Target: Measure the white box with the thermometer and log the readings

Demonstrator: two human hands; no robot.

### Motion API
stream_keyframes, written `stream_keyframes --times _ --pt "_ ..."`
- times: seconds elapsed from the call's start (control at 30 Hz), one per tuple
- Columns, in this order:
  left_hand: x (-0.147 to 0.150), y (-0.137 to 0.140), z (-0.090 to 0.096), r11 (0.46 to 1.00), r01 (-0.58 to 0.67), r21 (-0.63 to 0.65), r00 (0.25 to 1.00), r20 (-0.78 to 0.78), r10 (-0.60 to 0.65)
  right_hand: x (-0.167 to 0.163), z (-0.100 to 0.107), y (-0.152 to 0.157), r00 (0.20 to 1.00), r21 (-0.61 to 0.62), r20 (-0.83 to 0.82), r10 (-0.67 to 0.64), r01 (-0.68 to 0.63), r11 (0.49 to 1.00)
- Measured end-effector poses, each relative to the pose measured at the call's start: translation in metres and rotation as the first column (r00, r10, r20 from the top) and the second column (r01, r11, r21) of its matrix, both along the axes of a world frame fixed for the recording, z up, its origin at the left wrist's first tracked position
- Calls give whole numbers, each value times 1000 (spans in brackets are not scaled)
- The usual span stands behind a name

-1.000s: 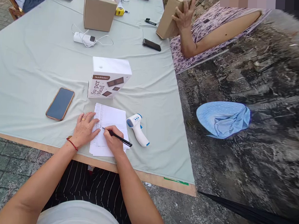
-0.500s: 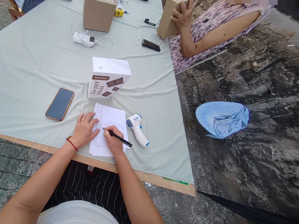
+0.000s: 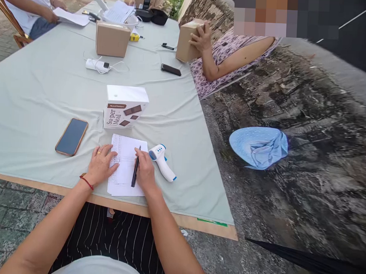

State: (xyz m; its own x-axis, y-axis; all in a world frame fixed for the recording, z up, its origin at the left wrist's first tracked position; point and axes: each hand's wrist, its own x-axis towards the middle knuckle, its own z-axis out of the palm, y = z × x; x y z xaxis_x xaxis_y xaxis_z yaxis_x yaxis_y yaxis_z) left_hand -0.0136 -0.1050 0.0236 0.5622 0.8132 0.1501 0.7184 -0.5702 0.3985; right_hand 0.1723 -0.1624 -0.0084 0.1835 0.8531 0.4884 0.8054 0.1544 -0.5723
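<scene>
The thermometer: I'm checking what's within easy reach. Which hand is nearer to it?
Right. The right hand rests on the paper beside the thermometer, with a pen under it. The left hand lies across the paper, on its far edge.

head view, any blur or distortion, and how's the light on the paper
Head view: even daylight on the paper, print sharp enough to see rows but not read; wide-angle bend stretches the table edge; ground at right smears; pen under the right hand stays crisp.
</scene>
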Motion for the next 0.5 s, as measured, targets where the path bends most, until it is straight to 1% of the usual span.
stream_keyframes --times 0.1,0.13,0.2,0.23,0.27,0.3,0.33,0.37,0.4,0.43,0.47,0.5 --pt "-1 -1 -1 1000 -1 -8 1000 27 1 11 3 8 978 -91 205 32 -13 996" --pt "-1 -2 -2 1000 -3 -14 999 45 3 15 5 9 970 -104 237 49 -25 994" --pt "-4 -1 -4 999 -13 -47 995 101 17 22 10 9 967 -86 248 50 -30 996" --pt "-5 1 -4 997 -16 -82 990 141 28 27 12 6 971 -66 237 15 0 998" --pt "-7 6 -5 991 -19 -132 981 188 43 32 12 3 974 -52 224 -46 59 997" --pt "-8 15 -5 982 -24 -190 968 241 70 39 12 -2 969 -53 211 -131 145 988" --pt "-8 26 -4 968 -31 -248 949 295 106 45 11 -7 951 -81 209 -227 248 965" --pt "-7 41 -2 953 -49 -300 924 348 157 52 8 -12 924 -143 219 -313 347 927" --pt "-5 58 0 942 -94 -323 890 396 224 58 5 -16 897 -219 231 -376 425 879" --pt "-2 77 3 938 -137 -318 853 444 275 64 1 -20 885 -291 234 -403 460 839" --pt "2 96 6 938 -173 -299 818 486 306 68 -3 -23 884 -347 226 -410 466 814" --pt "7 114 9 940 -201 -276 792 519 321 72 -6 -24 890 -385 207 -407 457 802"
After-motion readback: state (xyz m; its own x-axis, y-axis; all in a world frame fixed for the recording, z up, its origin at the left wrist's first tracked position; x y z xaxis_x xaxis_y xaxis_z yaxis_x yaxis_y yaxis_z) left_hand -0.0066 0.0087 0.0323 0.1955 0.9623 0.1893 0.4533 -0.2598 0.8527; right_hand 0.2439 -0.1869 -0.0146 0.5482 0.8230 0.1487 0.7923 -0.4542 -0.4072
